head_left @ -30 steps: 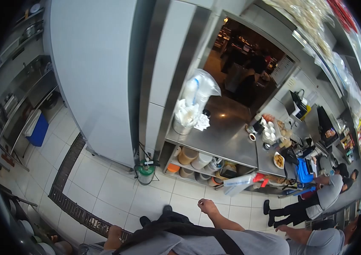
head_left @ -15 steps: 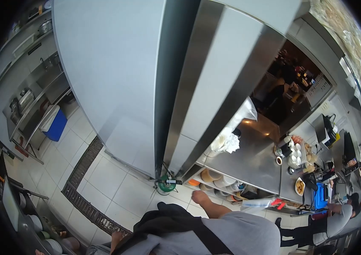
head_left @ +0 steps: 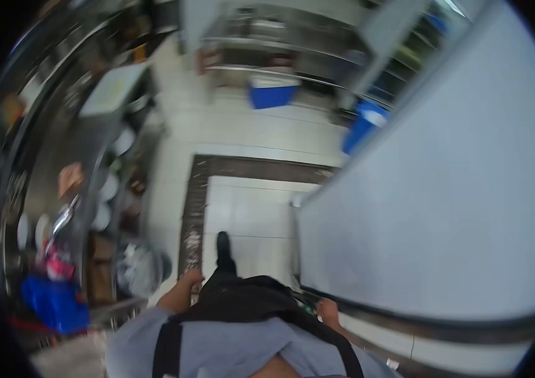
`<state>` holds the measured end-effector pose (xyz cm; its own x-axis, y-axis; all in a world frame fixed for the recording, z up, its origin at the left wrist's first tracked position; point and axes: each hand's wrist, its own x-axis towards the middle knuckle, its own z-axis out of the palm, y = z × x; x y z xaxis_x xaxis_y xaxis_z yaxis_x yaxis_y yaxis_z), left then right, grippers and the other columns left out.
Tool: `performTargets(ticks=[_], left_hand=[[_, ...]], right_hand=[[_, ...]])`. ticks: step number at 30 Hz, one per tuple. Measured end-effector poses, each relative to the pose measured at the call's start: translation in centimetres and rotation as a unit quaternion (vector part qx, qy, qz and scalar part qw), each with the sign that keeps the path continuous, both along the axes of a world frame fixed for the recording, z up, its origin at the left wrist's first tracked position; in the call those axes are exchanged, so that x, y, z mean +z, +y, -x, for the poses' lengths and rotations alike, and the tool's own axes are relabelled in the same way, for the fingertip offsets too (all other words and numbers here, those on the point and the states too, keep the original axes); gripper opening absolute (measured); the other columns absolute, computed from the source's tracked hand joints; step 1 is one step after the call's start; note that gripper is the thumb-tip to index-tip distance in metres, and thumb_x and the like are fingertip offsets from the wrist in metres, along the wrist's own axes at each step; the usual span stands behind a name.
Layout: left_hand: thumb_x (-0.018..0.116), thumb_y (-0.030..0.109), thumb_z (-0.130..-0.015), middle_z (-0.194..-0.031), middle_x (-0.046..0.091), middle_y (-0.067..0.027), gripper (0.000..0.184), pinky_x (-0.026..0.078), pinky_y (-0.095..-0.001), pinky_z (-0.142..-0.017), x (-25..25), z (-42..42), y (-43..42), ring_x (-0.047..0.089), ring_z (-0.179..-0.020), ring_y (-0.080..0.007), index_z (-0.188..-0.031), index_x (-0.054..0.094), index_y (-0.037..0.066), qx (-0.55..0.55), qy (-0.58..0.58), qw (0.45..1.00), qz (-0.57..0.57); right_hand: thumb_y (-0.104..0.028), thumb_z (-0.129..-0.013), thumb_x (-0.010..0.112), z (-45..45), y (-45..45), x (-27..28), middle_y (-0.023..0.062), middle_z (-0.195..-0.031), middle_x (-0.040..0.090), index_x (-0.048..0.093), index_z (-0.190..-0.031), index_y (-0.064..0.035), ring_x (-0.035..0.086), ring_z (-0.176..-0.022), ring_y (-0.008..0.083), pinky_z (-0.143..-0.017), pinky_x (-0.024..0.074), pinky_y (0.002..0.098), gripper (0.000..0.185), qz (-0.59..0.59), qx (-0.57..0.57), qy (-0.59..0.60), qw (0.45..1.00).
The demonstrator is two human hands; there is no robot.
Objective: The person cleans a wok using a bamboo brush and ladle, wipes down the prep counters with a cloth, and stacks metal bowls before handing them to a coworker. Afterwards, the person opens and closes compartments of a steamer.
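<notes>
My left hand (head_left: 190, 278) hangs low at my left side, over the floor near the drain grate (head_left: 193, 220). Its fingers look loosely curled, with nothing visible in them. On the other side, my right hand (head_left: 327, 310) is down by my hip, close to the lower edge of the large white panel (head_left: 419, 208). Those fingers are curled too and seem to hold nothing. Between the hands are my black apron (head_left: 248, 299) and one dark shoe (head_left: 223, 249) stepping forward on the tiles. Motion blur softens the details.
A steel counter (head_left: 59, 145) along the left carries a white cutting board (head_left: 113, 88) and a blue item (head_left: 56, 305). Below stand bowls (head_left: 109, 186) and a bin with a clear bag (head_left: 138, 268). Ahead are a blue-and-white cooler (head_left: 272, 92) and steel shelving (head_left: 280, 41). Another blue container (head_left: 363, 126) sits right.
My view has swung left, from the pass counter and co-worker to the aisle. The white panel now stands on my right, and the left counter shows more. Both hands stay low and apart.
</notes>
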<state>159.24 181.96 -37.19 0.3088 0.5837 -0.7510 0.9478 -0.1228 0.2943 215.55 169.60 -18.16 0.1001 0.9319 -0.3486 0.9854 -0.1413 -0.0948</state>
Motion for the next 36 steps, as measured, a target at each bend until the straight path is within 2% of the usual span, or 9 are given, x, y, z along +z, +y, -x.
performTargets(ticks=[2, 6, 9, 11, 12, 19, 25, 27, 36], left_hand=[[0.062, 0.034, -0.069, -0.092, 0.064, -0.0215, 0.038, 0.049, -0.0421, -0.077, 3.8, 3.1, 2.1, 0.062, -0.088, -0.0353, -0.086, 0.067, 0.0, 0.26, 0.015, 0.957, 0.127], [0.061, 0.022, -0.071, -0.083, 0.064, -0.0196, 0.026, 0.051, -0.044, -0.066, 1.8, 13.5, 11.1, 0.063, -0.078, -0.0303, -0.085, 0.067, 0.001, 0.289, 0.012, 0.957, 0.024], [0.057, 0.021, -0.081, -0.077, 0.063, -0.0142, 0.02, 0.05, -0.041, -0.05, 7.9, 17.4, 18.3, 0.061, -0.062, -0.0239, -0.088, 0.064, 0.003, 0.591, -0.034, 0.8, 0.096], [0.056, 0.018, -0.081, -0.069, 0.06, -0.013, 0.018, 0.047, -0.0399, -0.047, 13.6, 17.1, 24.3, 0.057, -0.053, -0.0229, -0.08, 0.062, 0.001, 0.588, -0.022, 0.805, 0.068], [0.058, 0.02, -0.08, -0.068, 0.056, -0.013, 0.018, 0.047, -0.0398, -0.047, 5.4, 20.4, 27.6, 0.054, -0.054, -0.0237, -0.085, 0.058, 0.003, 0.57, -0.106, 0.809, 0.098], [0.06, 0.016, -0.075, -0.092, 0.061, -0.0074, 0.046, 0.048, -0.0295, -0.058, 25.5, 21.7, 46.6, 0.058, -0.078, -0.0153, -0.118, 0.052, 0.003, 0.627, -0.279, 0.719, -0.106], [0.054, 0.019, -0.076, -0.07, 0.063, -0.0115, 0.027, 0.049, -0.0341, -0.052, 17.1, 27.6, 50.0, 0.06, -0.057, -0.0192, -0.093, 0.063, 0.001, 0.576, -0.066, 0.803, -0.14], [0.056, 0.024, -0.071, -0.064, 0.063, -0.0133, 0.022, 0.05, -0.037, -0.051, 12.5, 28.4, 46.7, 0.062, -0.055, -0.0252, -0.069, 0.065, 0.003, 0.533, 0.044, 0.844, 0.043], [0.06, 0.024, -0.078, -0.089, 0.063, -0.0163, 0.035, 0.052, -0.0399, -0.055, 12.2, 26.5, 44.9, 0.062, -0.068, -0.0275, -0.099, 0.06, -0.004, 0.58, -0.015, 0.764, 0.282]], right_hand=[[-0.019, -0.062, 0.061, 2.3, 4.3, 2.3, 0.0093, -0.072, 0.063, 0.067, -0.065, -0.0092, 0.063, -0.071, 0.0279, -0.062, 0.0513, 0.0385, 0.012, 0.004, 0.121, -0.04, 0.992], [-0.017, -0.071, 0.057, 11.3, 19.2, 6.6, 0.0156, -0.073, 0.062, 0.066, -0.071, -0.0061, 0.061, -0.072, 0.0328, -0.065, 0.0494, 0.0425, 0.014, -0.021, -0.004, 0.073, 0.997], [-0.021, -0.082, 0.048, 15.0, 28.0, 5.3, 0.0217, -0.074, 0.061, 0.064, -0.083, -0.0029, 0.059, -0.073, 0.0397, -0.069, 0.0473, 0.046, 0.024, -0.05, -0.033, 0.153, 0.986], [-0.024, -0.078, 0.055, 18.5, 33.7, 7.7, 0.019, -0.074, 0.063, 0.064, -0.083, -0.0009, 0.062, -0.074, 0.0369, -0.069, 0.0494, 0.0402, 0.025, -0.001, -0.103, 0.228, 0.968], [-0.024, -0.078, 0.055, 20.2, 36.4, 9.0, 0.019, -0.074, 0.063, 0.064, -0.083, -0.0009, 0.062, -0.074, 0.0369, -0.069, 0.0494, 0.0402, 0.025, 0.005, -0.101, 0.232, 0.967], [-0.028, -0.073, 0.056, 22.5, 48.1, 5.3, 0.0249, -0.076, 0.061, 0.064, -0.073, 0.0031, 0.06, -0.075, 0.0399, -0.071, 0.0473, 0.0455, 0.032, 0.07, 0.003, 0.164, 0.984], [-0.023, -0.071, 0.056, 20.1, 56.5, 0.7, 0.0229, -0.08, 0.062, 0.063, -0.072, 0.0012, 0.06, -0.076, 0.0394, -0.073, 0.0473, 0.0467, 0.026, 0.033, 0.074, 0.064, 0.995], [-0.025, -0.072, 0.055, 20.2, 63.5, -3.1, 0.0211, -0.081, 0.062, 0.062, -0.077, 0.0005, 0.059, -0.076, 0.0383, -0.072, 0.047, 0.047, 0.027, 0.094, 0.018, 0.036, 0.995], [-0.027, -0.077, 0.054, 37.7, 97.9, 4.2, 0.0206, -0.082, 0.063, 0.064, -0.081, -0.0008, 0.061, -0.08, 0.0362, -0.075, 0.0485, 0.0423, 0.028, -0.018, 0.116, 0.129, 0.985]])
